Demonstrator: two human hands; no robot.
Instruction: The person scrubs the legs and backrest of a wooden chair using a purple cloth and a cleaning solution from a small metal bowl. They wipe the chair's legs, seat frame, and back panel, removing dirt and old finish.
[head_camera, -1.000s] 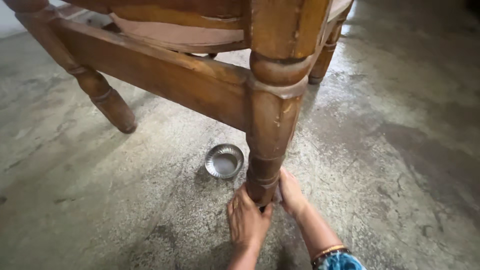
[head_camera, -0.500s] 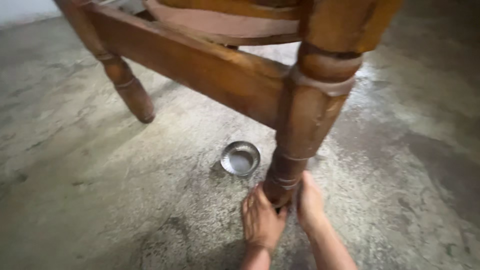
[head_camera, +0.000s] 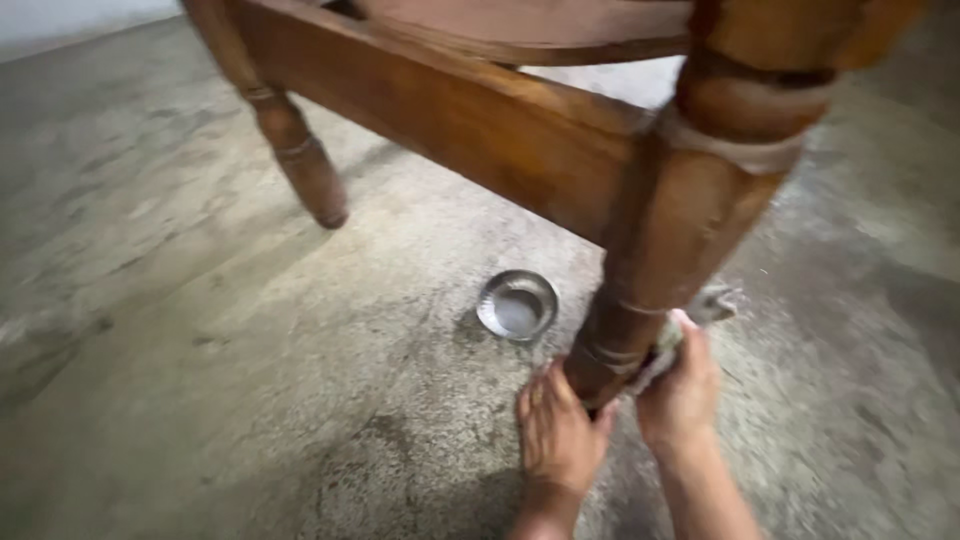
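Note:
A brown wooden chair stands on a concrete floor, seen from low down. Its nearest turned leg (head_camera: 660, 260) fills the right of the view. My left hand (head_camera: 556, 438) wraps around the foot of that leg from the left. My right hand (head_camera: 682, 392) presses a pale cloth (head_camera: 700, 312) against the leg's right side, low down. A small shiny metal bowl (head_camera: 517, 305) sits on the floor just left of the leg, apart from both hands.
A wooden rail (head_camera: 450, 120) runs from the near leg up left to a second chair leg (head_camera: 295, 150). Grey, stained concrete floor (head_camera: 200, 350) spreads to the left and right.
The view has shifted so the chair leg and bowl sit further right. My right hand has slid a little up the leg, and the cloth now shows beside it.

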